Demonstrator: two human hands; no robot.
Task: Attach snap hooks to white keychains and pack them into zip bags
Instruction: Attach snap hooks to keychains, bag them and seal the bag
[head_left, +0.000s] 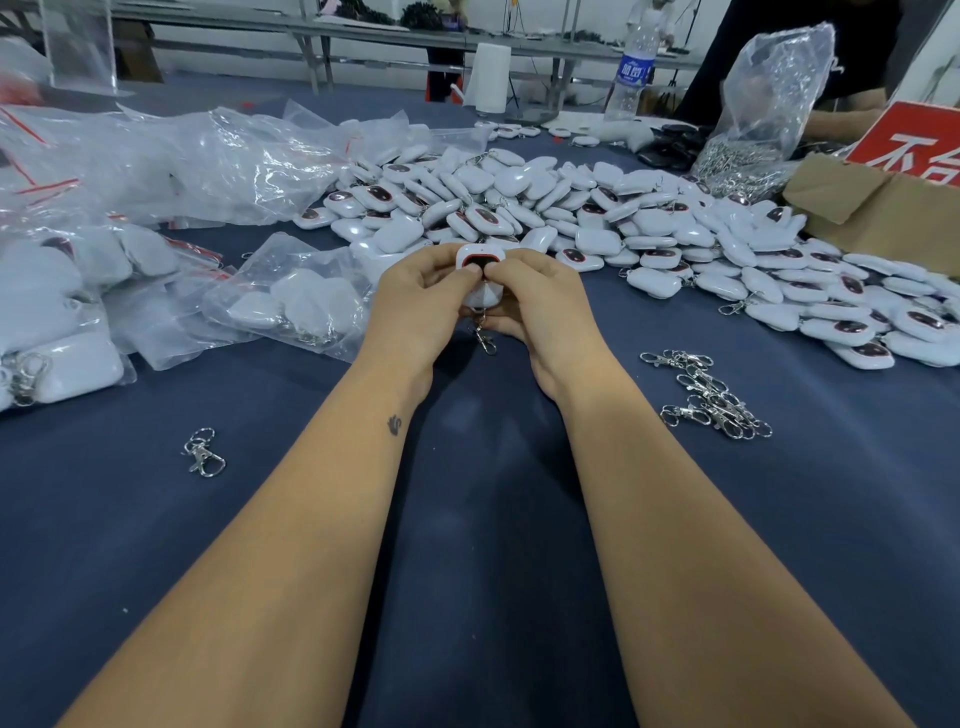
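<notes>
Both hands, left hand (415, 299) and right hand (535, 299), pinch 1 rounded white plastic keychain (480, 275) with a dark red-rimmed window above mid-tabletop; a silver metal snap hook (483, 336) dangles beneath. Clear zip bags (291, 301) near the left edge hold white keychains.

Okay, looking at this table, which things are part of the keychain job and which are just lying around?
Part of the job:
white keychain held by left hand and right hand
snap hook hanging below it
loose hooks
keychain pile
zip bags

Lying about:
water bottle
cardboard box
red sign
</notes>
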